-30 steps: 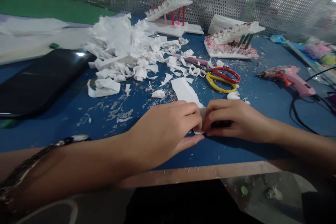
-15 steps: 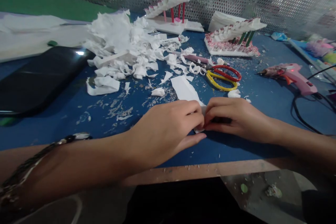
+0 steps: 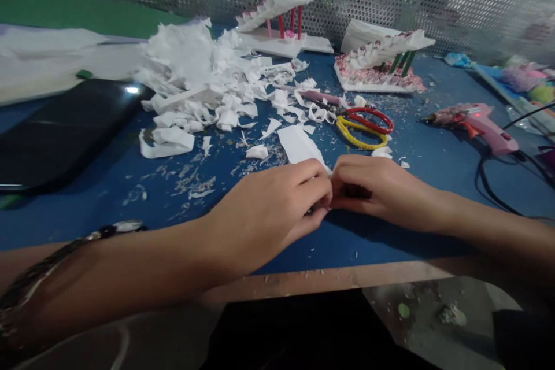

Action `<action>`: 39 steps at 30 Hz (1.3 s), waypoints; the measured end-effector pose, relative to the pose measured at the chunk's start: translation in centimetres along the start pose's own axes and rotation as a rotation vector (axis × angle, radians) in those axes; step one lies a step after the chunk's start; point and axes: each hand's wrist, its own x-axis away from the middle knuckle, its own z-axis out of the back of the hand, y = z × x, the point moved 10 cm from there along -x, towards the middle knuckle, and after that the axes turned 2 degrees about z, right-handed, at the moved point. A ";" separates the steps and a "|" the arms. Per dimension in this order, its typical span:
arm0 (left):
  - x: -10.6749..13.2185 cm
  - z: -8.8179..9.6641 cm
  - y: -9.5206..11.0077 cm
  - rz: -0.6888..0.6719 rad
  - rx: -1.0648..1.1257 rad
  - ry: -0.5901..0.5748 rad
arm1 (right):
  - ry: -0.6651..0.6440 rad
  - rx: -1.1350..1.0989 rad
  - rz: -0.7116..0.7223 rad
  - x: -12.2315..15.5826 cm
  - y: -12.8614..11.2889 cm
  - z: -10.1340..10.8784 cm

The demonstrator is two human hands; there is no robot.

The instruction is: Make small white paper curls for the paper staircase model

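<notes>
A strip of white paper [image 3: 302, 145] lies on the blue tabletop, its near end running under my fingers. My left hand [image 3: 284, 208] is closed on that near end, thumb curled in against the fingertips. Pressed up against it, my right hand [image 3: 373, 189] pinches the same end from the other side. The fingers of both hands hide the held part of the paper. Just beyond my hands lie scissors [image 3: 362, 141] with one red and one yellow handle loop, their blades partly covered by paper scraps.
Torn white paper [image 3: 182, 52] is heaped at back left beside a black phone [image 3: 65, 133]. Two small white stair models [image 3: 277, 8] stand at the back, one on red posts, one on green. A pink glue gun [image 3: 481, 124] with a black cable rests at right.
My left thumb has drawn in from a stretched position to close against the fingers. The paper's near tip, visible before below my fingers, is now covered. The view has shifted slightly.
</notes>
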 end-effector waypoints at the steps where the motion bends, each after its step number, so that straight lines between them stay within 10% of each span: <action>1: 0.0 0.0 0.0 -0.004 -0.010 0.002 | 0.007 -0.006 0.006 0.0 0.0 0.1; 22: -1.5 -0.5 -0.5 0.097 -0.202 -0.079 | -0.012 0.202 0.007 0.7 -0.2 -0.1; 31: -2.6 5.2 -2.3 0.073 0.145 0.279 | 0.432 0.193 -0.057 0.0 -0.2 6.3; 39: -2.6 5.2 -4.1 0.103 0.565 0.325 | 0.664 -0.050 0.009 0.9 0.0 7.3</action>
